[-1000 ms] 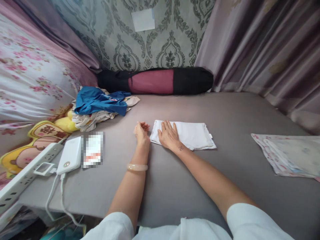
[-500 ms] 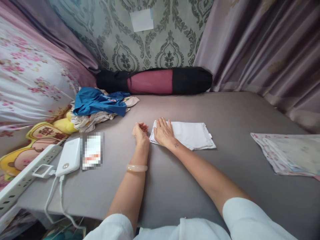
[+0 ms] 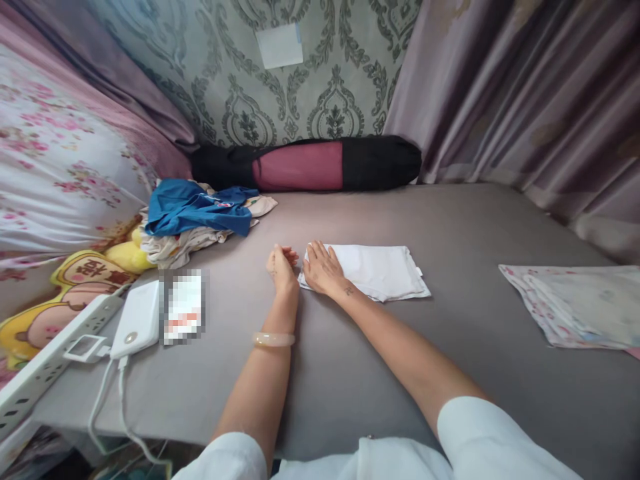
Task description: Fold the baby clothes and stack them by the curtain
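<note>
Cloth (image 3: 384,270) lies folded flat on grey cover (image 3: 337,380); R hand (image 3: 323,271) palm-down on its L end, fingers slightly spread, gripping nothing. L hand (image 3: 281,269) just beside, fingers part-curled, can't tell if holding. Prob. light, soft, floppy; hold by short edges.

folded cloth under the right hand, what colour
The folded rectangular cloth is white on top, best seen in the head view.

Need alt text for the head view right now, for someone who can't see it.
The right hand lies flat on the left end of a folded white cloth; the left hand rests on edge beside it. Farther back at left, a blue garment tops a clothes pile; folded patterned cloths lie at right.
</note>
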Demonstrator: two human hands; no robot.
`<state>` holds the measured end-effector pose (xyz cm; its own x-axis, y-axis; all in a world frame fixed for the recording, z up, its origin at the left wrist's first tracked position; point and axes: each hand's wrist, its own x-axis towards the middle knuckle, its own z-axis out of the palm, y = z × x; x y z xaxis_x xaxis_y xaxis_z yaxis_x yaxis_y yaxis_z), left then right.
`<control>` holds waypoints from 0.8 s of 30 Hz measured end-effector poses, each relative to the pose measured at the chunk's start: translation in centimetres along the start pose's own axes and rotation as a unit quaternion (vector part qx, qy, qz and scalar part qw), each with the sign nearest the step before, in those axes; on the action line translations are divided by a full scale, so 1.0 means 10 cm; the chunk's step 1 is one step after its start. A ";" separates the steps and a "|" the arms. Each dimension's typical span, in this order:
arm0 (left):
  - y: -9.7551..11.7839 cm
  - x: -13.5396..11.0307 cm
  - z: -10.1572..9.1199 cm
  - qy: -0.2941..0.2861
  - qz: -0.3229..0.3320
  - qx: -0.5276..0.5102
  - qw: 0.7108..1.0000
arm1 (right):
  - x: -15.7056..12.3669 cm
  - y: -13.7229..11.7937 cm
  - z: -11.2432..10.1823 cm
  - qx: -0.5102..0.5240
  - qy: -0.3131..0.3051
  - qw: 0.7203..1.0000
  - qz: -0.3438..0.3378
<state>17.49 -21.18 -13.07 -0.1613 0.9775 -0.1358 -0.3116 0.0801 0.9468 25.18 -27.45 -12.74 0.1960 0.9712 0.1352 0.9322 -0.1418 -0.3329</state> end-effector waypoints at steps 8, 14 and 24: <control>-0.15 -0.23 0.09 -0.232 0.311 0.314 0.866 | -0.17 0.30 -0.20 -0.061 0.012 0.998 0.015; -0.27 -0.19 0.06 -0.322 0.288 0.365 0.825 | -0.23 0.37 -0.12 -0.071 0.025 0.997 0.010; -0.27 -0.18 0.04 -0.338 0.307 0.383 0.803 | -0.27 0.43 -0.25 -0.037 0.026 0.999 -0.003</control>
<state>18.97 -23.09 -15.32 0.5621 0.7398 0.3697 0.3418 -0.6148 0.7107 29.44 -31.14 -12.18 0.2033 0.9611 0.1867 0.9534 -0.1509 -0.2613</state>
